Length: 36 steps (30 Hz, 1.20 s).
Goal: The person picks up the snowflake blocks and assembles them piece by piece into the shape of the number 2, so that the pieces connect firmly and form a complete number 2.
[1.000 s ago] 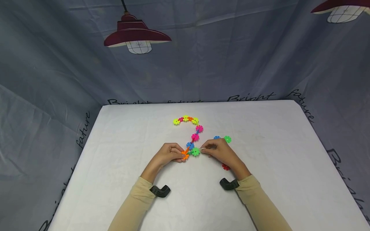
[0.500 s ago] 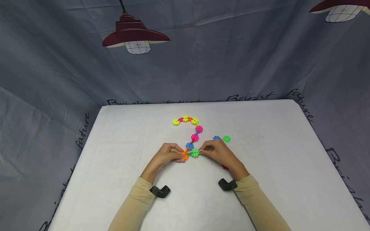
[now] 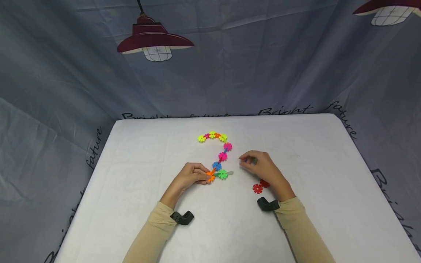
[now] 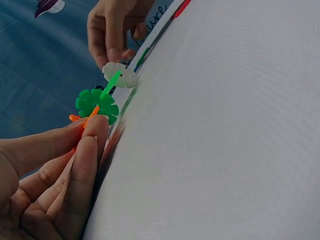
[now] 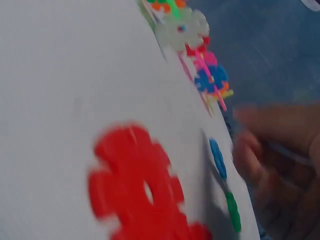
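Observation:
My left hand pinches an orange flower-shaped linking disc at the near end of a curved chain of colourful discs. A green disc joins the orange one, and a whitish translucent disc is slotted onto that green one. To the right, my right hand hovers with loosely bent fingers and no visible thing in them, apart from the whitish disc. Near its fingertips, a loose blue disc and a loose green disc lie on the table, largely hidden by the hand in the head view.
Two red discs lie beside the right wrist, one partly covered by it. The chain's pink and yellow discs curve toward the far side of the white table. A grey curtain hangs behind.
My right hand has let go of the whitish disc, which stays on the chain, and has moved right and away from me toward the loose blue and green discs. The left hand stays put.

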{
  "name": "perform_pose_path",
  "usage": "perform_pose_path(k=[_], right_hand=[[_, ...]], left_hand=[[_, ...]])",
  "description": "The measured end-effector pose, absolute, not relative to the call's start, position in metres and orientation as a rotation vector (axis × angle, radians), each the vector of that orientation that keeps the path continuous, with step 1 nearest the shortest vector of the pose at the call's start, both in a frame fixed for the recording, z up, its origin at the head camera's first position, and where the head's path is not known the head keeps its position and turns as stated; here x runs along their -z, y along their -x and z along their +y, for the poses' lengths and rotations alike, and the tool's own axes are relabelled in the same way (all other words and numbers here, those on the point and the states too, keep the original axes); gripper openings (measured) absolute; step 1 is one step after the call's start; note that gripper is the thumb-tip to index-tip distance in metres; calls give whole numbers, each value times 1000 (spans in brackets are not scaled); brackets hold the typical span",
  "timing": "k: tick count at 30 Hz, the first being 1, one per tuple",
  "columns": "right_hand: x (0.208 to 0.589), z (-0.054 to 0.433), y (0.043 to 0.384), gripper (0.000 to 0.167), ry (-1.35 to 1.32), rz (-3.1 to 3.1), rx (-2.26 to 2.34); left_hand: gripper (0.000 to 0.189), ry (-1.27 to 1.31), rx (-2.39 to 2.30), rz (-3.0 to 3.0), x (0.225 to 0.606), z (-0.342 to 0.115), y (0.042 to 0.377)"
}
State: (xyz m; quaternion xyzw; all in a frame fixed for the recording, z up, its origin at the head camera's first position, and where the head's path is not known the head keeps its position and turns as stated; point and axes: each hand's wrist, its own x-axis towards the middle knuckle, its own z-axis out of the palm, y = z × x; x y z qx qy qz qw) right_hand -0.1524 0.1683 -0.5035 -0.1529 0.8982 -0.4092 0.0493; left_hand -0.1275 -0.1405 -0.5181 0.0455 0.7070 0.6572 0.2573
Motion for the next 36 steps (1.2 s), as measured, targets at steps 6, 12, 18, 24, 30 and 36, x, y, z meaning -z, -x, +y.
perform_pose_path(k=[6,12,18,24,30,36], right_hand=[[505,194,159,32,44,2894,1142],[503,202,161,31,-15,2817,1101],[500,201,161,29,2,2673,1197],[503,192,161,34,68,2237,1457],[510,178,160,38,24,1969,1568],[512,171,157,38,7,1906,1600]], left_hand=[[24,-132,-1787,1918,517,-140,127],[23,-112,-1791,1924,516,-140,126],[22,-98,-1792,1913,516,-139,126],[24,-109,-1786,1913,516,-140,126],[23,-119,-1779,1928,518,-140,127],[22,-107,-1794,1918,519,-139,128]])
